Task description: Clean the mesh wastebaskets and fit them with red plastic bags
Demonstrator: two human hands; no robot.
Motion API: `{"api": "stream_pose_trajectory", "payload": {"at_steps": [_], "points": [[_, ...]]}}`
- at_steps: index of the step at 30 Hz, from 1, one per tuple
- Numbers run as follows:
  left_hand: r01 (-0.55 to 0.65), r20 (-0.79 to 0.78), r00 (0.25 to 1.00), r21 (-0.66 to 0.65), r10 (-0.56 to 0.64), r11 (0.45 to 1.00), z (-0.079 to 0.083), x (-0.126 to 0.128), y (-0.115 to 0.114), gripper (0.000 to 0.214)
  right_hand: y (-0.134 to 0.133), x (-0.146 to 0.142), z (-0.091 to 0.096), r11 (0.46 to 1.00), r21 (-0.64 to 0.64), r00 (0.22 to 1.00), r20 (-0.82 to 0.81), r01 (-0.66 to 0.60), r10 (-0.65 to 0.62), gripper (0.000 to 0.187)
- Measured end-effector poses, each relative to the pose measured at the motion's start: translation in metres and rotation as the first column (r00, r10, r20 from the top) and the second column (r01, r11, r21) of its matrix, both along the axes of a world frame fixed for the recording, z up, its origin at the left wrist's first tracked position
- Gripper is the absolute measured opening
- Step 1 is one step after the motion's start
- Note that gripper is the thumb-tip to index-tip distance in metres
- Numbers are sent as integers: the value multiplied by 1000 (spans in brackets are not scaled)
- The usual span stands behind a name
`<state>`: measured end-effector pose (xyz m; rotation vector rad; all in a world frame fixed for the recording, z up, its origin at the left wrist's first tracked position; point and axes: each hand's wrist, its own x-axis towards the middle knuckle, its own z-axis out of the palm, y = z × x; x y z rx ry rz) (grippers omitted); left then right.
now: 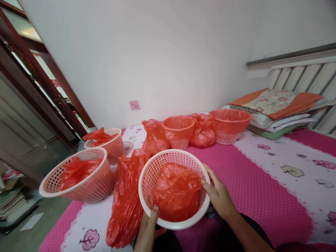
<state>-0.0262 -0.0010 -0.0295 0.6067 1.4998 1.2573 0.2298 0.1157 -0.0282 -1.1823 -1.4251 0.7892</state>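
Observation:
A round pink plastic basket [147, 175] is tilted toward me at the front of the bed, with a red plastic bag [178, 192] bunched inside it. My left hand [149, 227] grips the lower left rim, thumb on top. On the right side, my right hand [216, 190] is closed round the rim, its thumb over the inner edge near the bag. Just left of this basket lies a crumpled red plastic bag [127, 203]. What each bag contains is hidden.
Two baskets holding red bags, the nearer basket [99, 182] and the farther basket [117, 145], stand left. Along the wall are a bag-lined basket [178, 129], another lined basket [228, 131] and tied red bags [203, 134]. Folded bedding [278, 105] lies right, by a radiator [301, 80].

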Motion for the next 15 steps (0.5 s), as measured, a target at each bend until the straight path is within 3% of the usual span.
{"api": "stream_pose_trajectory", "payload": {"at_steps": [5, 10, 15], "points": [[44, -4, 999, 0, -44, 999, 0, 3, -13, 70, -21, 2, 0, 999, 4, 997, -64, 37, -36, 62], [30, 187, 981, 111, -51, 993, 29, -13, -16, 76, -35, -4, 26, 992, 26, 979, -164, -121, 124, 62], [-84, 350, 936, 93, 46, 992, 44, -32, -17, 91, -10, -1, 44, 975, 49, 940, -261, -215, 220, 49]]}}
